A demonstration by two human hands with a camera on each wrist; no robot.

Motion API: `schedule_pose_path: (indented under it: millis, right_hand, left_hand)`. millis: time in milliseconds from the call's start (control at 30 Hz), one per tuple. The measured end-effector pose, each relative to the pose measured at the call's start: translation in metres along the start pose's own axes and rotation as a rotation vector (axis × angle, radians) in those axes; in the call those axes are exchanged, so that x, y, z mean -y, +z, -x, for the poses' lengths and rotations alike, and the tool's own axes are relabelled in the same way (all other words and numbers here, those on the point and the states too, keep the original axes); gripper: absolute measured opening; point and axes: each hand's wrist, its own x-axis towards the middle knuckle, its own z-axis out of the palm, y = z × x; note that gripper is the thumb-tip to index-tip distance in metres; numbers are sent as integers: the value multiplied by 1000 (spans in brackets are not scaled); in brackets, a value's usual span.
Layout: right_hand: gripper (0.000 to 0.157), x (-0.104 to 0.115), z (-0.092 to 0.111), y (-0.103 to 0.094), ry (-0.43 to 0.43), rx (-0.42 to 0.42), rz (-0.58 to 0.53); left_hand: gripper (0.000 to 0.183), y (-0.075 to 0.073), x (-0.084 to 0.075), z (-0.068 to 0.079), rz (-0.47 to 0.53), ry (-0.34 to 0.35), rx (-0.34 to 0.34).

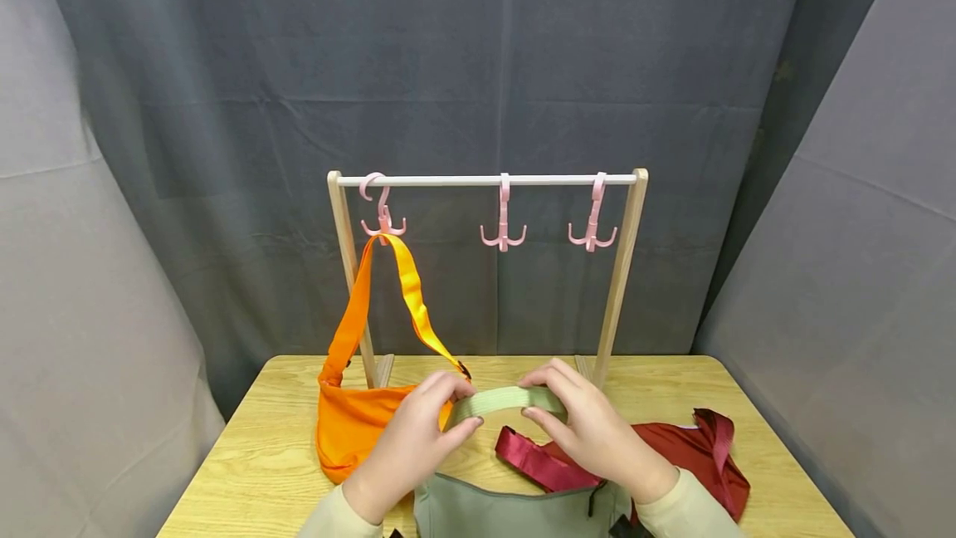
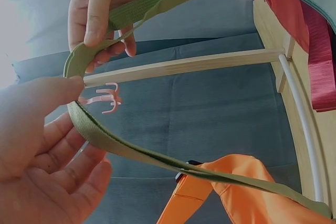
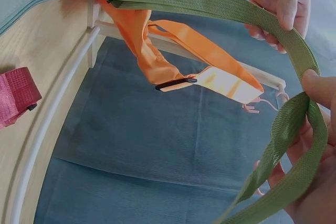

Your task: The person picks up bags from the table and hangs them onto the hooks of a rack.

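Note:
Both hands hold up the pale green strap [image 1: 508,399] of a grey-green bag [image 1: 515,515] at the front of the table. My left hand [image 1: 421,430] pinches one end of the strap's raised arch between thumb and fingers. At the other end, my right hand [image 1: 582,426] pinches it the same way. The right wrist view shows the green strap [image 3: 199,4] running from the bag's corner up to the hands, folded double by the right thumb. Behind the left hand, an orange bag [image 1: 351,426] hangs by its strap from a pink hook [image 1: 384,218].
A white rail [image 1: 441,181] on wooden posts [image 1: 623,272] spans the table's back. Two more pink hooks, one mid-rail [image 1: 504,218] and one at right [image 1: 594,218], carry nothing. A dark red bag [image 1: 687,459] lies on the wooden table [image 1: 231,480] beside the right forearm.

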Motion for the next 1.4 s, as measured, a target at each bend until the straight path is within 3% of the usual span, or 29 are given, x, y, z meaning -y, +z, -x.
schedule_pose_path:
  millis: [1000, 1400]
  right_hand:
    - [35, 2, -17, -15, 11, 46, 23]
    - [35, 1, -22, -22, 19, 55, 25]
  left_hand:
    - [26, -16, -9, -16, -22, -25, 65]
    - [26, -18, -13, -24, 19, -40, 66]
